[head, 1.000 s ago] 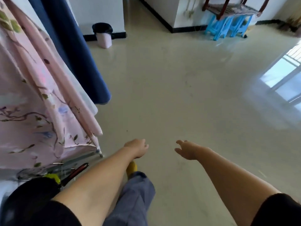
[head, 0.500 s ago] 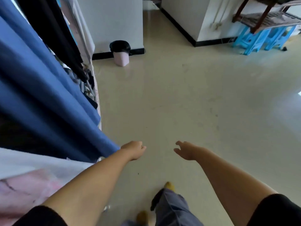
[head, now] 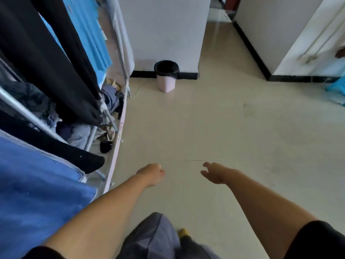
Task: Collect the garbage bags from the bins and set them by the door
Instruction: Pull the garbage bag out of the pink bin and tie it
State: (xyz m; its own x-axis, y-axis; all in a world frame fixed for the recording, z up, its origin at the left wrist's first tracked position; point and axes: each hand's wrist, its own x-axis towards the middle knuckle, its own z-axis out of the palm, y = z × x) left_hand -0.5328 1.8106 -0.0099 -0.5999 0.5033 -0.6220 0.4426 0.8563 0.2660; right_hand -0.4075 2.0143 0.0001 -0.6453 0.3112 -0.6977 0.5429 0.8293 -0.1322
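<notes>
A small pink bin (head: 166, 83) stands on the floor against the white wall ahead, lined with a black garbage bag (head: 166, 67) folded over its rim. My left hand (head: 152, 173) is stretched out in front of me, fingers loosely curled, holding nothing. My right hand (head: 216, 172) reaches forward beside it, fingers relaxed and empty. Both hands are well short of the bin, with bare floor between.
A clothes rack (head: 56, 90) with hanging black and blue cloth and piled clothes runs along the left. A white wall block (head: 164, 30) stands behind the bin, with a passage (head: 220, 43) to its right. Blue plastic stools (head: 336, 90) sit at the right edge.
I have walked forward past the pink floral cloth; the bin is nearer and more central. Both hands stay stretched out and empty.
</notes>
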